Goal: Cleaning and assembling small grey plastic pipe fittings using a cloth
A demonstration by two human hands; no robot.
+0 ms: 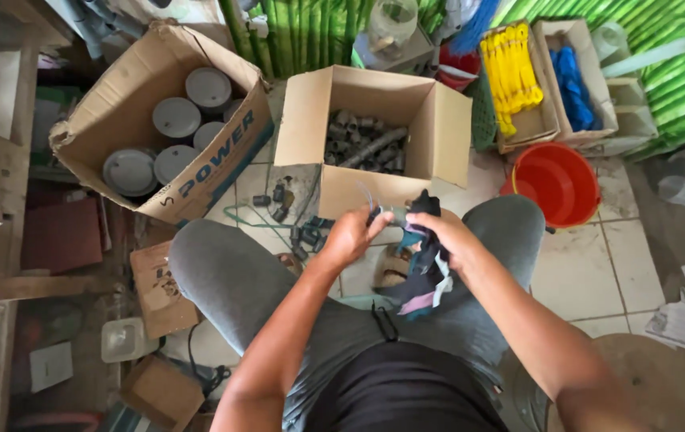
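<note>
Here, item in hand: a short grey pipe fitting (394, 214), held over the lap between both knees, just in front of the open cardboard box (438, 136). The left hand (349, 238) has its fingers clenched round the fitting's left end; the right hand (448, 236) grips a dark rag (426, 268) bunched against the fitting's right end, the rag's loose tail hanging down toward the lap. The fitting's long axis lies roughly level, left to right across the body; which end is which cannot be told, since the fingers and the rag cover most of it. Progress, as a judgement: the wiping looks to be mid-course on this one piece. Stock remaining: a heap of similar grey fittings (366, 142) in the box, and a scatter of small dark fittings (282, 196) on the tiled floor near the left knee. Which are cleaned and which are not cannot be told. Adjacent: a tilted box of grey round caps (174, 120) at left, a red bucket (554, 180) at right.
</note>
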